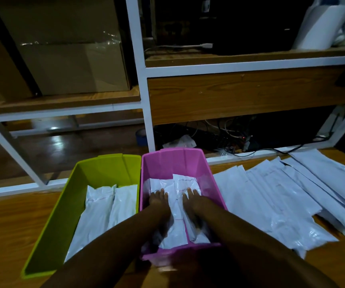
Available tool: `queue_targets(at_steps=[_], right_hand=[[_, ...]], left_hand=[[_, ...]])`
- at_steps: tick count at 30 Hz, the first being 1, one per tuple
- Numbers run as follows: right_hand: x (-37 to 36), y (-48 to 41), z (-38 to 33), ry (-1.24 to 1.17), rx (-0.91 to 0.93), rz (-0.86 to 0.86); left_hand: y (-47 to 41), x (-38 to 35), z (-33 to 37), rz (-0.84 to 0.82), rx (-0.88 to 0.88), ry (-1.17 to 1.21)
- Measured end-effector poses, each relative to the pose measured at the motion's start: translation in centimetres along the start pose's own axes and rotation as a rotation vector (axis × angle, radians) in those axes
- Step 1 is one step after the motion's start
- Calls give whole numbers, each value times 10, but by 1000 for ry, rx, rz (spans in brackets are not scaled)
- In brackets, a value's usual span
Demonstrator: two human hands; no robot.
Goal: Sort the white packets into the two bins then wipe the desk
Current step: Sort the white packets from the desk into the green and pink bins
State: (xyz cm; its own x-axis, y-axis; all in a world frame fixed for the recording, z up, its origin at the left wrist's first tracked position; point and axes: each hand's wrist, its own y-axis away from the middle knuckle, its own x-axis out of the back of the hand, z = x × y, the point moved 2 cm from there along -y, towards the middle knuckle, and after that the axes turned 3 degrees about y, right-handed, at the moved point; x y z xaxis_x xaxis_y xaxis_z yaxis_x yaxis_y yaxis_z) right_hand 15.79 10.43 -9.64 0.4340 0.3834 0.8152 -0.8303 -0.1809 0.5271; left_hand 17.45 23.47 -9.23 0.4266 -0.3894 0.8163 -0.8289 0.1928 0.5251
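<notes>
White packets [175, 223] are seen lying lengthways in the pink bin [163, 161], overlapped on one another and marked with thin drawn lines. They are pressed from above by both hands, which are reached into the bin side by side. The left hand [159, 201] is laid flat on the packets towards the bin's left wall, its fingers straight and nothing gripped; the right hand [194, 201] is laid flat in the same way just beside it, its fingers likewise extended and nothing held. A narrow strip of packet is left showing between the two hands.

The green bin [63, 215] is set touching the pink bin's left side; two more packets [101, 208] are laid along its floor, side by side. Both bins are stood on the wooden desk [7, 229].

To the right of the pink bin, a broad pile of packets [281, 200] is fanned across the desk, overlapped and slanted towards the far right corner.

Behind the desk, a white-framed shelf unit [144, 90] with wooden boards is seen; a cardboard box [70, 48] is kept in its upper left bay. Lower down, a tangle of cables [225, 129], a crumpled white bag [181, 141] and a roll of blue tape [141, 137] are gathered near the frame's upright.
</notes>
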Motion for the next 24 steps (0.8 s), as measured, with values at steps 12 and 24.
queue_targets(at_steps=[12, 24], right_hand=[[57, 114, 34, -465, -5, 521], [-50, 332, 40, -958, -145, 1092]], left_hand=[[91, 63, -7, 477, -115, 163], [269, 24, 138, 1115, -380, 1017]])
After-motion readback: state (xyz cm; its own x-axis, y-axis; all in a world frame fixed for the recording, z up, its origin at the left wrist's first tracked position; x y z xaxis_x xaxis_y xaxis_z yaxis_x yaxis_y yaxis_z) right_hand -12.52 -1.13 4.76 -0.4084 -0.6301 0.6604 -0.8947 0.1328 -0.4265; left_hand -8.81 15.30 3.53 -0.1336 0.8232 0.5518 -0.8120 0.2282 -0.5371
